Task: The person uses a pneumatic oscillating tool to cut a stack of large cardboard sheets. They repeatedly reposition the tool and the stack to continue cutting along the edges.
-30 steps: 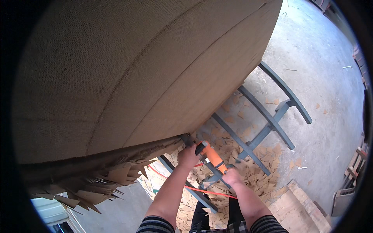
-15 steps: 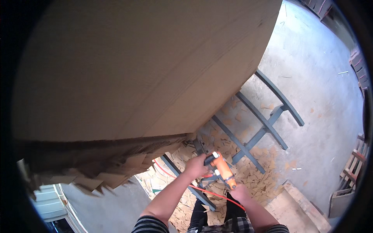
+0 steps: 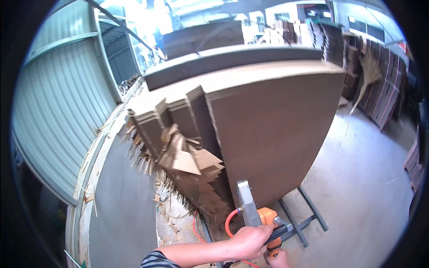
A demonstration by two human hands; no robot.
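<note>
Before me rises a tall stack of brown cardboard sheets point(image 3: 272, 129), its left side stepped and notched. Ragged cardboard scraps point(image 3: 187, 161) hang from that side, partly torn loose and fanned out. I hold an orange air tool point(image 3: 268, 215) with a long grey metal head point(image 3: 248, 203) pointing up, close to the stack's lower front. My left hand point(image 3: 251, 240) is closed round the tool's dark side handle. Lower down, my right hand point(image 3: 278, 259) wraps its orange grip, partly cut off by the picture's bottom edge. A red-orange hose point(image 3: 229, 223) loops from the head's left side.
A grey metal stand point(image 3: 308, 223) juts out under the stack on the right. Scraps litter the floor at lower left. A corrugated metal wall point(image 3: 67, 116) stands left. Farther back are more cardboard stacks point(image 3: 203, 38) and a straw broom point(image 3: 368, 73) leaning at right.
The view has lifted from the floor and stack face to the whole stack and the hall. The tool, held in both hands throughout, has turned so its head points upward.
</note>
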